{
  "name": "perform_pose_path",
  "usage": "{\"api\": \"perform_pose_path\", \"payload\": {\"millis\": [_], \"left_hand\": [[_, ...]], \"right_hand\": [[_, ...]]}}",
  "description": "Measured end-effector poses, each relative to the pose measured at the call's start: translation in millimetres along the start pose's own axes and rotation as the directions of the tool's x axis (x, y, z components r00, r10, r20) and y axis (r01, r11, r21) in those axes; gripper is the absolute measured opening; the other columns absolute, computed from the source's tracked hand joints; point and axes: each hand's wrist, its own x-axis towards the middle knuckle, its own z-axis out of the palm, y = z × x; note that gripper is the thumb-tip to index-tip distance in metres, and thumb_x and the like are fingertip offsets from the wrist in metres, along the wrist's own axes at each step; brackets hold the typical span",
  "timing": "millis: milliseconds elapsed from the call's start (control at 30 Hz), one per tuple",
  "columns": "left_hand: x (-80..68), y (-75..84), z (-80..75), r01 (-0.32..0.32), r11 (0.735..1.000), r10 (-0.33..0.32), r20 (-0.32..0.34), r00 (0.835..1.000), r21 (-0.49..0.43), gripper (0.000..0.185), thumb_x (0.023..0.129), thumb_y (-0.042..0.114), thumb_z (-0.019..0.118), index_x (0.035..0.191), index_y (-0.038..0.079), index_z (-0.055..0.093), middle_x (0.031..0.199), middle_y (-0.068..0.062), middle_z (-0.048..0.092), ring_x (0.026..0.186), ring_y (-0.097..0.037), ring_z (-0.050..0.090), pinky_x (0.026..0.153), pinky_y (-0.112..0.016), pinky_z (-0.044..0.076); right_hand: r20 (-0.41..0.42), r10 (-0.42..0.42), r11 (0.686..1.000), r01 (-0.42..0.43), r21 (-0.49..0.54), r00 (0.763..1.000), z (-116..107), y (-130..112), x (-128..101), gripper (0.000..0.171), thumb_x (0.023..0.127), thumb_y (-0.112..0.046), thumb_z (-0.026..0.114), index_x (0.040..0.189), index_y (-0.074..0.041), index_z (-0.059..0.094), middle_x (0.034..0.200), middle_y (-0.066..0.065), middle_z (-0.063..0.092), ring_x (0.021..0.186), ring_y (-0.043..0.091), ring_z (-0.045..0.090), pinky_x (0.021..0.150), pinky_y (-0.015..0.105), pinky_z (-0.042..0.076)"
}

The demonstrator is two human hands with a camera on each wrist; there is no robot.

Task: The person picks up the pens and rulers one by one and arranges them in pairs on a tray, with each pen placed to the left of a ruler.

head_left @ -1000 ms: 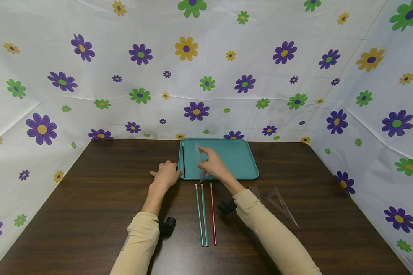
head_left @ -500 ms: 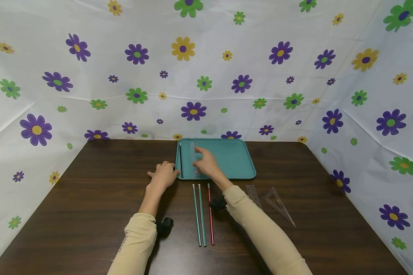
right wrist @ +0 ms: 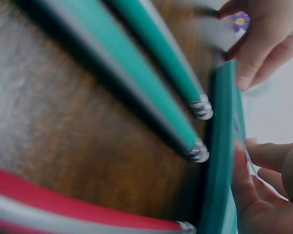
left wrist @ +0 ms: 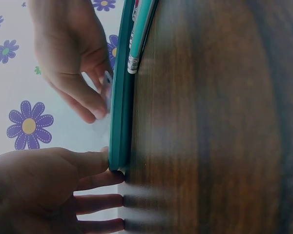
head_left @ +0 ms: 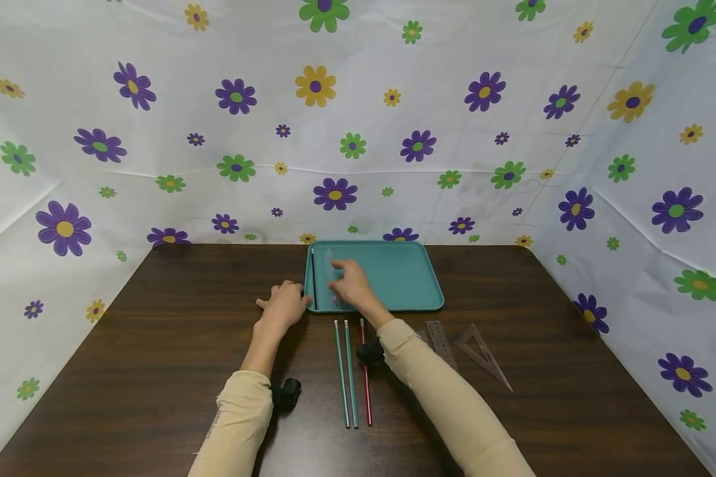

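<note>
In the head view a teal tray (head_left: 400, 275) lies at the back of the table. Along its left side rests a dark pencil (head_left: 313, 281). My right hand (head_left: 352, 285) holds a clear ruler (head_left: 329, 255) over the tray's left part, roughly parallel to that pencil. Seen from the right wrist, the ruler (right wrist: 249, 157) is tilted between thumb and fingers. My left hand (head_left: 283, 306) is spread at the tray's left front corner. In the left wrist view its thumb touches the tray rim (left wrist: 118, 141) and its fingertips rest on the table.
Two green pencils (head_left: 351, 377) and a red pencil (head_left: 366, 391) lie in front of the tray. Right of them are another clear ruler (head_left: 440, 341) and a clear set square (head_left: 486, 358); the right sleeve partly covers a further clear piece (head_left: 422, 336). A flowered sheet (head_left: 358, 132) hangs behind.
My right hand has moved left with the ruler, bringing it closer to the dark pencil and lower into the tray. The left hand stays at the tray corner.
</note>
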Motion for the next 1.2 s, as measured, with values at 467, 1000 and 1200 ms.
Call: {"api": "perform_pose_path", "payload": {"millis": [467,1000,1200], "left_hand": [[-1.0,3.2,-1.4,-0.006,1.0,0.006,-0.018,1.0,0.002,0.05,0.104,0.029,0.052,0.145,0.0,0.049,0.152,-0.025,0.04,0.141,-0.054,0.029,0.106,-0.083,0.014],[-2.0,1.6,-1.9,0.003,1.0,-0.003,-0.012,1.0,-0.005,0.05,0.104,0.03,0.053,0.144,0.001,0.049,0.152,-0.026,0.039,0.141,-0.054,0.028,0.105,-0.084,0.013],[-3.0,1.9,-1.9,0.003,1.0,-0.003,-0.015,1.0,-0.009,0.05,0.103,0.03,0.054,0.144,0.001,0.05,0.152,-0.025,0.04,0.142,-0.054,0.028,0.105,-0.084,0.012]], "right_hand": [[0.05,0.032,0.992,-0.025,-0.125,0.998,3,2,1,0.046,0.096,-0.01,0.066,0.14,-0.001,0.055,0.142,0.021,0.049,0.048,0.015,0.057,0.049,0.024,0.054],[0.093,-0.014,0.921,0.049,-0.387,0.996,5,-5,0,0.041,0.098,-0.016,0.063,0.136,0.0,0.059,0.138,0.022,0.048,0.121,0.032,0.056,0.094,0.041,0.052],[0.114,-0.005,0.916,0.05,-0.399,0.993,5,-6,-3,0.043,0.099,-0.018,0.062,0.138,-0.001,0.058,0.14,0.021,0.047,0.124,0.032,0.054,0.099,0.043,0.051]]}}
